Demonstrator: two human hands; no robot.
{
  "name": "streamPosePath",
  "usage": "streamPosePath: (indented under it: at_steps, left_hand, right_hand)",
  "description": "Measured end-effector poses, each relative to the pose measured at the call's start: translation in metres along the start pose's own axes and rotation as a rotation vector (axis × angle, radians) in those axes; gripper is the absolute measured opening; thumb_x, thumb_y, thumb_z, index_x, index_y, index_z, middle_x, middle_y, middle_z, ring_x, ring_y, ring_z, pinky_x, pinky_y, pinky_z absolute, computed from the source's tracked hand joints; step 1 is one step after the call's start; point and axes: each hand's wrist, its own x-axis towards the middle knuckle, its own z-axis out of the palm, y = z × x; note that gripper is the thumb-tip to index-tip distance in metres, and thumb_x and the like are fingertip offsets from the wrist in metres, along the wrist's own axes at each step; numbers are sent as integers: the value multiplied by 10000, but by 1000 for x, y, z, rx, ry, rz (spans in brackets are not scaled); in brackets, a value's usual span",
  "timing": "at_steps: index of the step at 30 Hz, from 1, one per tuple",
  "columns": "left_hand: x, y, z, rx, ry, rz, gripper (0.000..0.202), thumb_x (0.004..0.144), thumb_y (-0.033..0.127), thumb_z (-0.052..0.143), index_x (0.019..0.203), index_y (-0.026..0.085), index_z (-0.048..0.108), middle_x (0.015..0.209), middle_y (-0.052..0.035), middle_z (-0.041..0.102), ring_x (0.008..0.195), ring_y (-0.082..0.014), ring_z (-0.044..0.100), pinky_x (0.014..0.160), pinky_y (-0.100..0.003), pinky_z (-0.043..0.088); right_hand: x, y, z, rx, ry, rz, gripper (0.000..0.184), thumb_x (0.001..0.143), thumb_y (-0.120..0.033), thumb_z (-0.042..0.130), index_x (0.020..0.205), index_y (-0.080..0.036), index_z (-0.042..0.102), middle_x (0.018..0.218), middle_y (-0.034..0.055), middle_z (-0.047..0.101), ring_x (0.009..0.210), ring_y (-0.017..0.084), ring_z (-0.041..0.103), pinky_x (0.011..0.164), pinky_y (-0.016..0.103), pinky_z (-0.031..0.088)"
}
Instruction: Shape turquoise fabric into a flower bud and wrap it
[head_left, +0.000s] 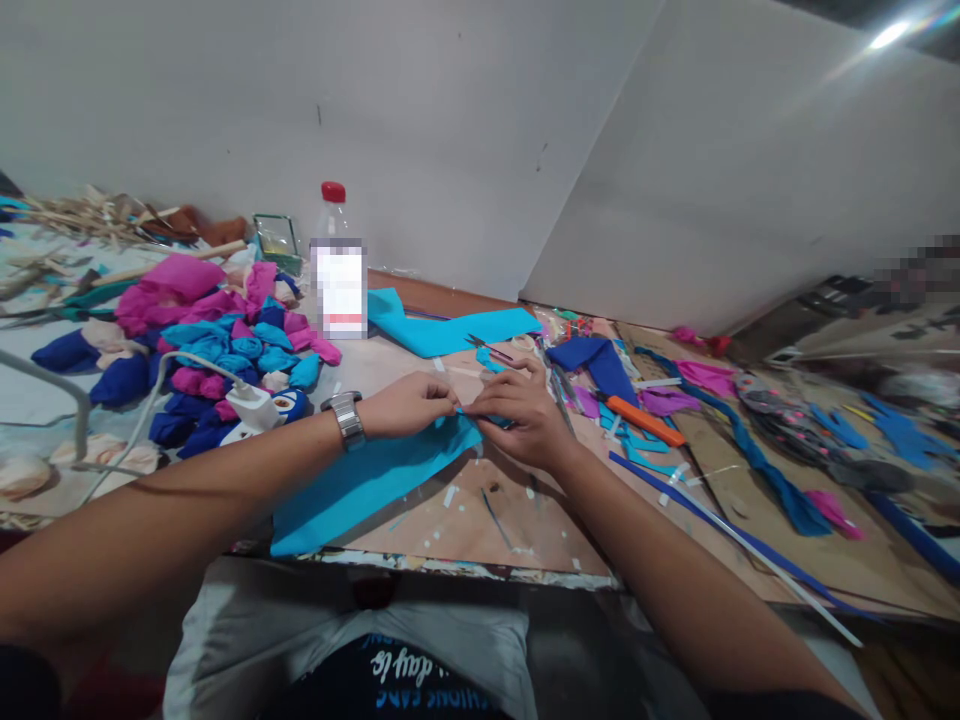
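Observation:
A turquoise strip that looks like crepe paper (360,497) lies over the front of the wooden table, its far right end gathered between my hands. My left hand (415,405), with a watch on the wrist, pinches that gathered end. My right hand (523,410) meets it from the right, thumb and fingers closed on the same end, the other fingers bent above. Just beyond the right fingertips is a small pair of scissors (491,347); whether the hand touches it I cannot tell. Another turquoise strip (450,335) lies farther back.
To the left sit a pile of blue, turquoise and pink paper flowers (225,350), a white plug (251,405) with a cable, and a red-capped bottle (333,215). An orange-handled cutter (645,421), paper scraps and a long white stick (780,570) lie right. A wall stands behind.

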Motion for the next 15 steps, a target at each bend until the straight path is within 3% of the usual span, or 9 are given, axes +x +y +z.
streamPosePath:
  at_steps: [4,7,15]
  left_hand:
    - [1,-5,1,27,28,18,416,892,503,538,783,131,689,687,-8,614,659,-137,497,618,-257,365]
    - [1,-8,1,28,34,34,410,895,502,560,891,132,736,767,-26,677,706,-148,545,649,-254,405]
    - [-4,2,3,115,101,88,293,919,379,576,908,144,751,804,-31,730,732,-155,614,676,-250,442]
  right_hand:
    - [0,-1,-1,-11,-23,50,113,938,-250,656,903,-277,760,836,-5,785,941,206,672,1057,493,252]
    - [0,-3,-1,-18,-44,108,103,943,-284,658,927,-282,759,844,-1,789,960,219,672,1065,505,245]
    - [0,-2,0,-28,-54,177,104,937,-324,666,900,-274,750,859,14,785,987,239,663,1106,531,213]
